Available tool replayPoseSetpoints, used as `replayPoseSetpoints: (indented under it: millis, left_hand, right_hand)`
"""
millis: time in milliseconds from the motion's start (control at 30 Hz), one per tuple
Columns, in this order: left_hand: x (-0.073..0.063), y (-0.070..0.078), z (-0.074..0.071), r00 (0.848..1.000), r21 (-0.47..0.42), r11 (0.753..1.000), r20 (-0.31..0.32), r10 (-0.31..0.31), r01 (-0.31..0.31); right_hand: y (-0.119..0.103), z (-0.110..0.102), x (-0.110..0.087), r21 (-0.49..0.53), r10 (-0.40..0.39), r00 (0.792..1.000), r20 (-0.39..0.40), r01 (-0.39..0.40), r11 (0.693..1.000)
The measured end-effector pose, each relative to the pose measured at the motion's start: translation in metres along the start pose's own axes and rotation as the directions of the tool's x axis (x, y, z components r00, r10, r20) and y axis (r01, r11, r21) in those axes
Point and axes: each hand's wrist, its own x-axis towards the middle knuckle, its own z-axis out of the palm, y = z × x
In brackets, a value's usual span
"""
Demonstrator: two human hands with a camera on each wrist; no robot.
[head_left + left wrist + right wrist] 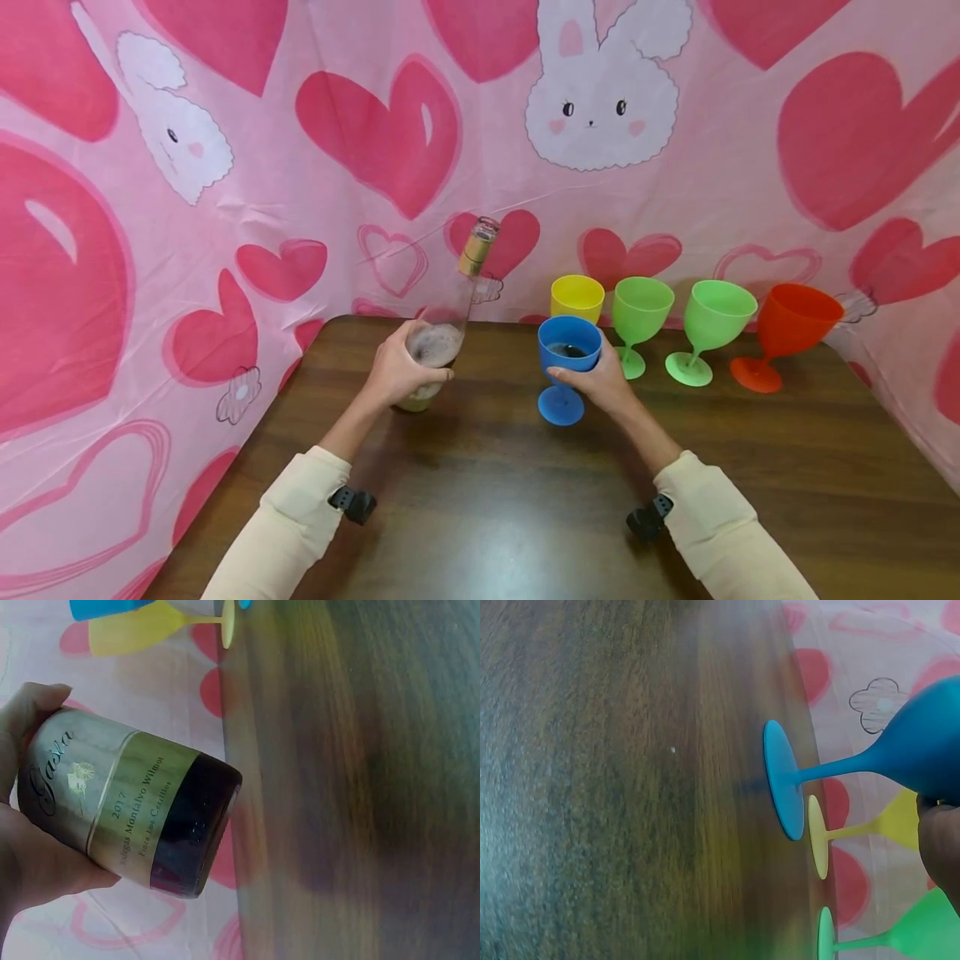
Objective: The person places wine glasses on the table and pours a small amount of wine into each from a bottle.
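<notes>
Watching from the room: a person at a dark wood-grain table [487,500], both hands occupied. Left hand [397,367] clamped round the lower body of a clear glass bottle [437,337], thumb across the near side. Bottle tilted, its neck leaning to the person's right, gold wrap [476,252] below the lip. Pale froth [441,343] inside; darker liquid shows at the base in the left wrist view. Label [120,795] in silver and olive, "2017" legible (the script above it I read as "Gasta", without swearing to it). Whether the edge of the base touches the wood, I cannot tell.

Right hand [600,379] wrapped about the bowl of a blue goblet [564,335], thumb in front. Goblet roughly upright, dark liquid [570,351] in it. Foot over the tabletop; contact there uncertain from where I stand. Bottle and blue goblet well apart, near the far side of the table.

Behind the blue one, partly hidden, a yellow goblet [576,293]. Rightward from it along the far edge: a green goblet [642,307], a second, paler green goblet [716,315], then a red-orange goblet [797,323]. All four stand upright.

Cream sleeves [288,521], a small black device [354,503] at each wrist. Backdrop: pink cloth [337,179] printed with red hearts [390,133] and white rabbits [600,108].
</notes>
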Motion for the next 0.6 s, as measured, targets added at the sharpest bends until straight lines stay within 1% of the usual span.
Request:
replayPoseSetpoints:
  millis: [100, 233, 400, 600]
  left_hand:
    - [-0.001, -0.001, 0.001, 1.0, -0.033, 0.999, -0.005, -0.002, 0.002]
    - [-0.003, -0.001, 0.003, 1.0, -0.038, 0.999, -0.007, 0.0, 0.0]
    - [-0.005, 0.002, 0.004, 1.0, -0.058, 0.998, -0.003, 0.01, -0.01]
    - [-0.008, 0.004, 0.007, 1.0, -0.084, 0.996, 0.003, 0.018, -0.018]
  right_hand:
    - [0.001, 0.004, 0.001, 0.001, -0.011, 1.0, -0.009, 0.011, 1.0]
    - [0.0, 0.011, 0.003, 0.02, -0.021, 1.0, 0.001, 0.021, 1.0]
    - [-0.003, 0.018, 0.008, 0.025, 0.006, 1.0, 0.016, -0.006, 1.0]
    - [-0.002, 0.028, 0.017, 0.032, 0.014, 1.0, 0.023, -0.015, 0.999]
